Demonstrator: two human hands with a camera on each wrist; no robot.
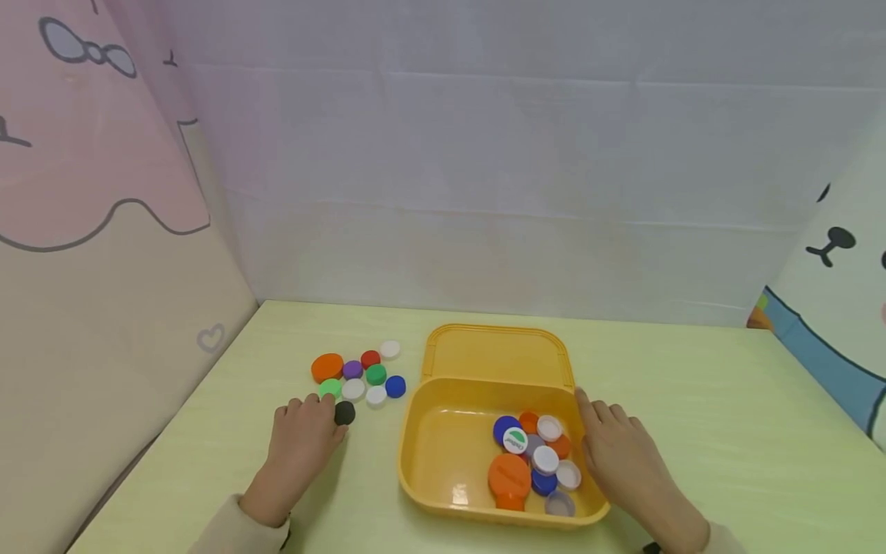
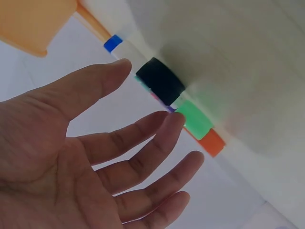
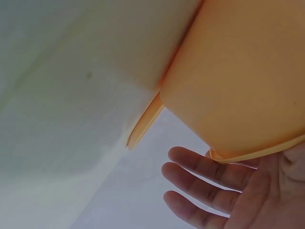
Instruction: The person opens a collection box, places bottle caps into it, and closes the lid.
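Observation:
My left hand reaches down at the black bottle cap on the table. In the left wrist view its fingers are loosely bent, and the thumb stands apart from them, with the black cap just beyond the tips. A light green cap sits right by the fingertips. My right hand rests along the right rim of the yellow plastic box, its fingers fairly straight. In the right wrist view three fingers extend below the rim, while the thumb is hidden behind the box.
Several more caps, including a large orange cap and a blue cap, lie left of the box. Inside its right half are mixed caps and an orange piece. The box's lid lies folded back behind it, before a pale curtain.

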